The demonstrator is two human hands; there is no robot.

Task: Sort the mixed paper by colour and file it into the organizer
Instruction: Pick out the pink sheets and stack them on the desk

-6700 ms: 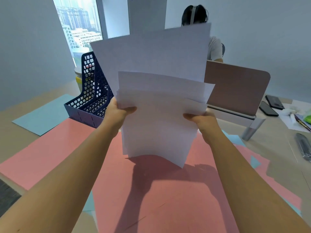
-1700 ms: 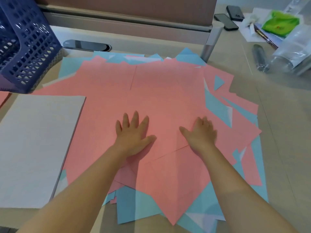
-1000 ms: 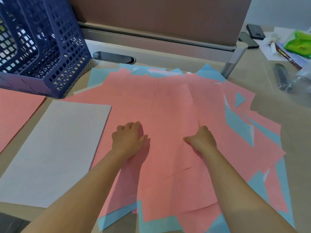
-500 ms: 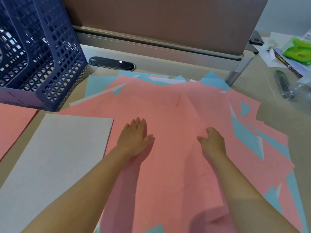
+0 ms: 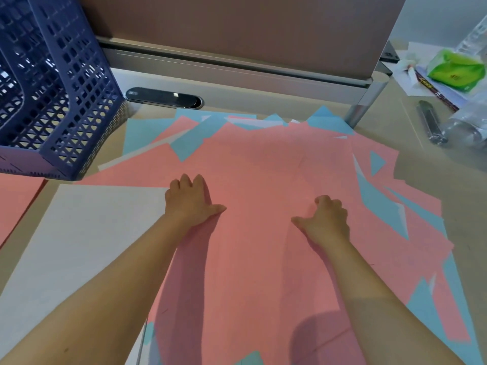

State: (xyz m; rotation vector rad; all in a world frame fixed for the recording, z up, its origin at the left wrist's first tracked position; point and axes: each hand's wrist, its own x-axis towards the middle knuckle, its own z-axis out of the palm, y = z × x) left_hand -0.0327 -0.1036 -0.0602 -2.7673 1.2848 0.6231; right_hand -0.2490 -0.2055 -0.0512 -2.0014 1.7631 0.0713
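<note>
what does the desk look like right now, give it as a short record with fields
left hand: rests on the pink sheets, fingers bent
right hand: on the pink sheets, fingers curled, grip unclear
white stack: squared, left of the pile
blue sheets: poking out under the pink
organizer: far left, no paper seen in it
desk: bottle and green packet far right

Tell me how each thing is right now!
Left hand: pressing on pink paper.
Right hand: fingers curled, on pink paper.
Pink paper: spread messily.
Blue paper: mostly buried under pink.
White stack: neat, flat.
Organizer: no paper visible inside.
</note>
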